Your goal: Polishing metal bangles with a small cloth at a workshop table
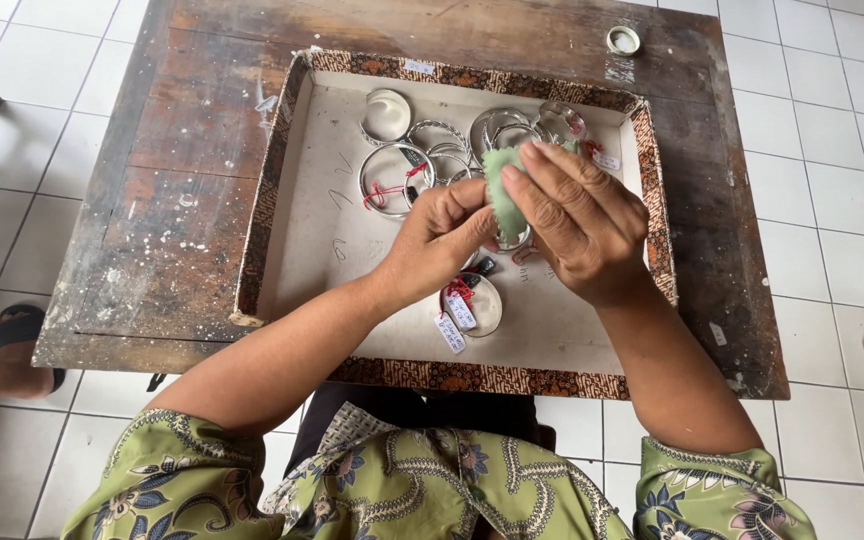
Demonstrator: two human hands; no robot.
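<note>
1. A silver bangle [512, 240] is being held above the shallow tray [292, 150], between the two hands. The fingers of the left hand [437, 240] are being curled and pinched around its near edge. Most of the bangle is being hidden by the hands, so the firmness of that pinch cannot be told.

2. A green cloth [501, 185] is being pressed against the bangle by the right hand [577, 225], whose fingers are being kept together and laid flat over the cloth, with the thumb underneath. If too much pressure is being applied against a light pinch, the bangle is likely to be pushed out of the left hand.

3. A tagged bangle [480, 303] with red string and paper labels is lying directly beneath the hands. A dropped piece would probably be knocked against it, and both surfaces could be scratched.

4. Further bangles [397, 180] are being kept crowded at the far end of the tray, just beyond the hands. They could be jostled, and their red strings tangled, by a wide stroke of the cloth.

5. The tray is being rested on a worn wooden table [182, 180], its near edge close to the table's edge. A hard downward slip of the hands could be enough to shift it.
</note>
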